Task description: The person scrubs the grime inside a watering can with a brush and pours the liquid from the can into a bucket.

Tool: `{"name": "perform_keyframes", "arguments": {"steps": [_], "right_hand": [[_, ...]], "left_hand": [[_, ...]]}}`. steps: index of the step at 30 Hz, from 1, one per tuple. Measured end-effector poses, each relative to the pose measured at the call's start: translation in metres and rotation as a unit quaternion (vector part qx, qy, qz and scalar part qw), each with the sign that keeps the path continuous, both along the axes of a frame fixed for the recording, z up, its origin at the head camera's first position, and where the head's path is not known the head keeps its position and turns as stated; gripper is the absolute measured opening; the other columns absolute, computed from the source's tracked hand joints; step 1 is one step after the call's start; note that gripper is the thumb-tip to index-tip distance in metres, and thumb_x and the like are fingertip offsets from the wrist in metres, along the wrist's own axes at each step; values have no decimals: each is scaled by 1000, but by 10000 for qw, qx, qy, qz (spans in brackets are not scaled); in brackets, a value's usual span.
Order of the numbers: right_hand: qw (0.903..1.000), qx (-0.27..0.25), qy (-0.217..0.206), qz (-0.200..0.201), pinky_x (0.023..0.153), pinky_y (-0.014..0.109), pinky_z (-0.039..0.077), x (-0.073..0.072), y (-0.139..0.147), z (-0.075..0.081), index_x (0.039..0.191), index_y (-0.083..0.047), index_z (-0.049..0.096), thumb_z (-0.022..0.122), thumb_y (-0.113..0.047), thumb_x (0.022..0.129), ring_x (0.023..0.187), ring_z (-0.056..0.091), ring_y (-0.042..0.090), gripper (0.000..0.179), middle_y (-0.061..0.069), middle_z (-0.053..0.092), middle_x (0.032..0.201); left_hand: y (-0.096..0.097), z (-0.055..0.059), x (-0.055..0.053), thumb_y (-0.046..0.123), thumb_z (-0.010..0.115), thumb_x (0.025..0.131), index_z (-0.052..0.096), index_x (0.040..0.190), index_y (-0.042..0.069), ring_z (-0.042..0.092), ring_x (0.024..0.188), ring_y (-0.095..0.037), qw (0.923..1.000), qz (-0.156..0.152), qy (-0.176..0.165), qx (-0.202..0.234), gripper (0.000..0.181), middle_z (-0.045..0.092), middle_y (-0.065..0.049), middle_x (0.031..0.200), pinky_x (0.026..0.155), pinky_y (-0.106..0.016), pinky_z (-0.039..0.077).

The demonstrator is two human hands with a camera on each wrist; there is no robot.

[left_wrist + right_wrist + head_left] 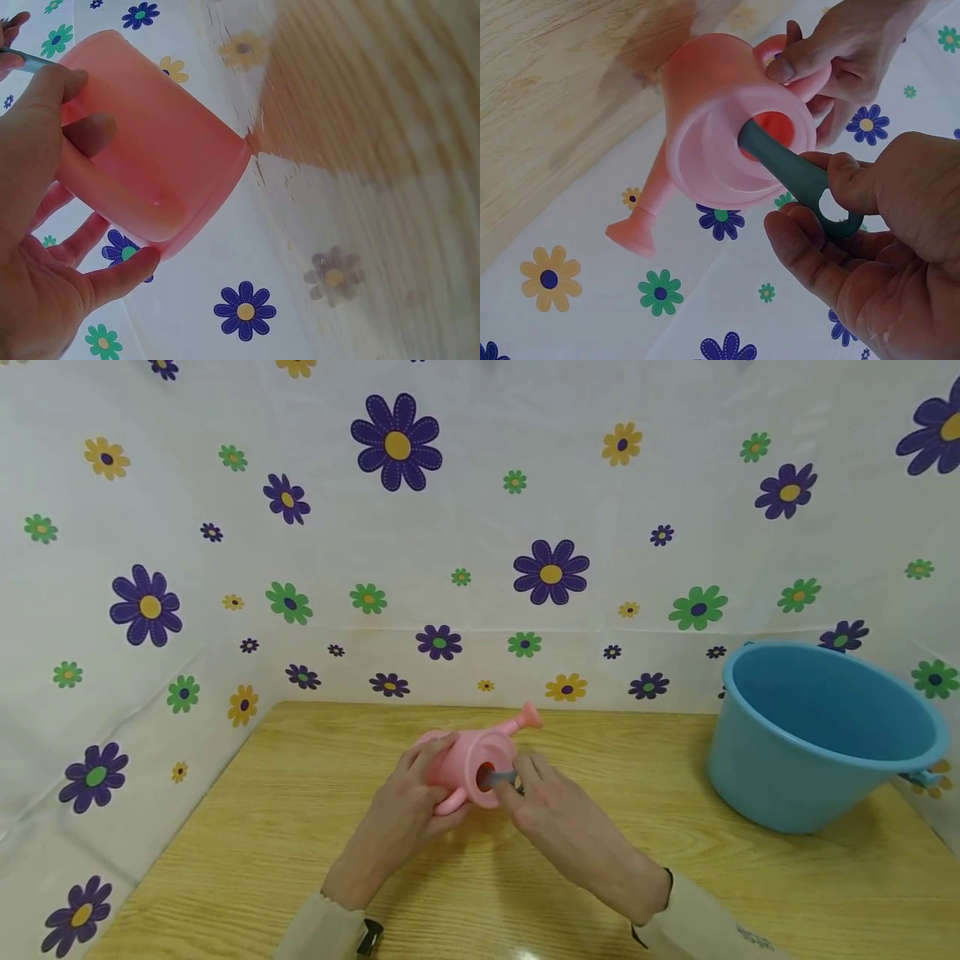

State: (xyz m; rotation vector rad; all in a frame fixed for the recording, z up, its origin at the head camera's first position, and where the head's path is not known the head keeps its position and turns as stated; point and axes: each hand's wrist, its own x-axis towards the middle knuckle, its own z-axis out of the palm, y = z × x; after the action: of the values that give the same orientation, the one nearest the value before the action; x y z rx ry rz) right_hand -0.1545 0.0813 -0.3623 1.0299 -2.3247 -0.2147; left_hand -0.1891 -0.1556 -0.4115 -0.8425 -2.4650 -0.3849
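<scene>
Cream fabric sleeves [697,922] nearest. Left hand [405,797] grips smooth pink plastic watering can [450,764], tilted mid-table; contact with wood-grain tabletop [300,793] unclear. Round opening faces the wearer and right; spout points away, rightward. Right hand [562,827] pinches ring end of tapered grey-green tool [791,169], long axis running leftward into opening. Wood surface extends both sides, up to light-blue round bucket [780,768] at right, flower-print sheet [465,510] along back edge.

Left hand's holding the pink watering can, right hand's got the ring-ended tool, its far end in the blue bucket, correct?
No: the far end of the ring-ended tool goes into the pink watering can, not the blue bucket; see the right wrist view. Left hand and right hand are as stated.
</scene>
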Motion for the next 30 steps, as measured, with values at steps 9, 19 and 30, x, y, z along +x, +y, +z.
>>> {"name": "perform_keyframes", "arguments": {"steps": [9, 19, 30], "right_hand": [[10000, 52, -53, -16, 68, 19, 44, 2, 0, 4, 104, -10, 66, 78, -4, 88, 79, 46, 18, 21, 6, 55, 92], [9998, -187, 15, 105, 66, 19, 43, 2, -2, 4, 101, -10, 67, 77, -2, 87, 78, 46, 18, 18, 6, 55, 92], [9993, -283, -236, 71, 64, 17, 40, -3, -3, -2, 104, -10, 68, 78, -4, 88, 78, 44, 16, 20, 6, 55, 93]], "left_hand": [[0, -1, 0, 32, 83, 86, 73, 63, 11, 51, 138, -39, 9999, 56, 12, -160, 33, 54, -14, 147, 99, -45, 58], [0, 0, 1, 31, 84, 85, 73, 64, 11, 49, 139, -38, 9998, 118, -102, -108, 32, 53, -13, 148, 97, -44, 59], [0, 1, 1, 30, 83, 86, 72, 63, 12, 50, 139, -38, 9999, 80, -92, -70, 32, 54, -13, 148, 96, -43, 60]]}}
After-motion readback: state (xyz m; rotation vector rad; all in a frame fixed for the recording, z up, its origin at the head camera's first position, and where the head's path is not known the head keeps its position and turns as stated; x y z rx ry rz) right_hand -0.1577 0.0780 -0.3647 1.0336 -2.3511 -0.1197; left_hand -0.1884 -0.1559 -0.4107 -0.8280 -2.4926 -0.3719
